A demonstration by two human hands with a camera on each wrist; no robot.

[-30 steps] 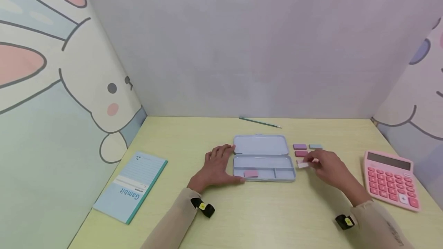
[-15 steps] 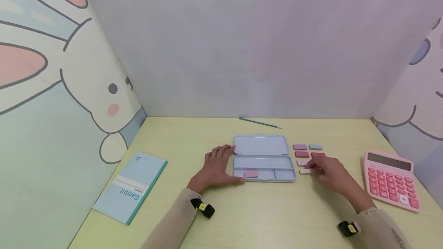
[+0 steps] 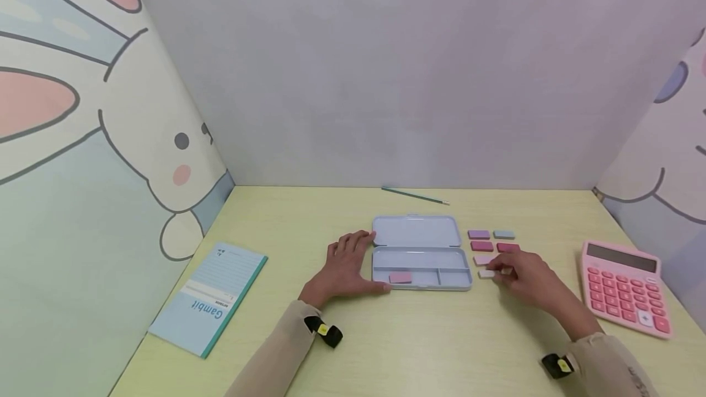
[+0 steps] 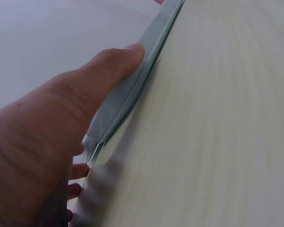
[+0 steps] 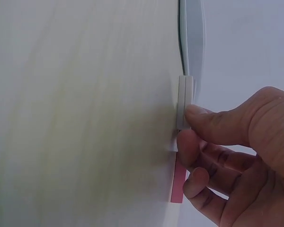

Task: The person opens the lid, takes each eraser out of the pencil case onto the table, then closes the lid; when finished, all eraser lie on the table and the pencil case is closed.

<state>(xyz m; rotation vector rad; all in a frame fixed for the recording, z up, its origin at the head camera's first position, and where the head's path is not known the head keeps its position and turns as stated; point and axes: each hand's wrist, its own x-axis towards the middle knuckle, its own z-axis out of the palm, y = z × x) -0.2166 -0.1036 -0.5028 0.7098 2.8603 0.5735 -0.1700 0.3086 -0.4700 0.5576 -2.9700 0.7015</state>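
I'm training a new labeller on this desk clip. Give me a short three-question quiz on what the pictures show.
1. True or false: the tin case lies open.
2. What does the right hand pinch? A) pencil B) white eraser C) calculator
3. How many erasers lie inside the case?

Key: 1 true. 2 B. 3 one, the pink eraser, while the left hand rests against the case's left end.
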